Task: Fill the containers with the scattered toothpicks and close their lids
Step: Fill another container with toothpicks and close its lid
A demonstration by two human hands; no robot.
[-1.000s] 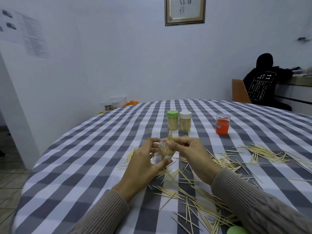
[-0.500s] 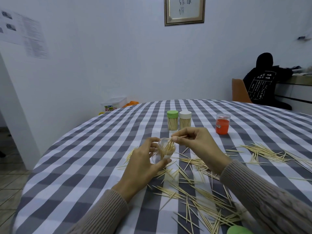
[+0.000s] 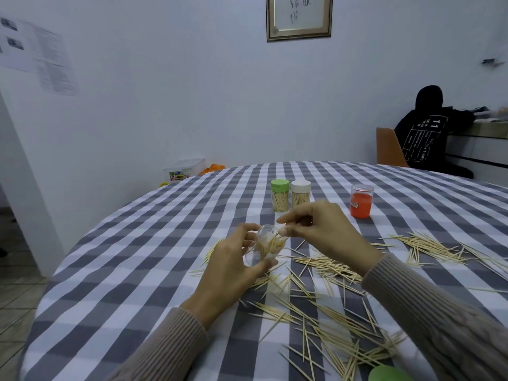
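At the near edge of the counter (image 3: 115, 270), which wears a grey and white checked cloth, a green lid (image 3: 390, 373) lies at the bottom right, only partly in view. Around it and further in, loose toothpicks (image 3: 316, 320) lie scattered in many directions, and a second spread lies to the right.

Above this scatter, the left hand (image 3: 228, 273) grips a clear jar (image 3: 264, 244), fingers curled around its far side and thumb on the near side. The jar is tilted, its open mouth turned up and to the right, and a bundle of toothpicks sits inside, tips fanning out at the mouth. The right hand (image 3: 321, 229) is just beside the mouth, with thumb and forefinger brought together in a pinch and the other fingers curled; a thin toothpick seems to be between them, but it is too small to be sure. Both wrists are in ribbed brown sleeves.

Behind the hands, two closed jars full of toothpicks stand touching side by side: one with a green cap (image 3: 279, 186) on the left, one with a white cap (image 3: 300, 186) on the right. Further right, apart from them, an orange jar (image 3: 361, 204) stands upright.

Beyond the counter, a plastic box (image 3: 183, 169) is near the white wall, a framed picture (image 3: 299, 17) hangs above, and a person in a black hooded top (image 3: 428, 133) sits at the far right.
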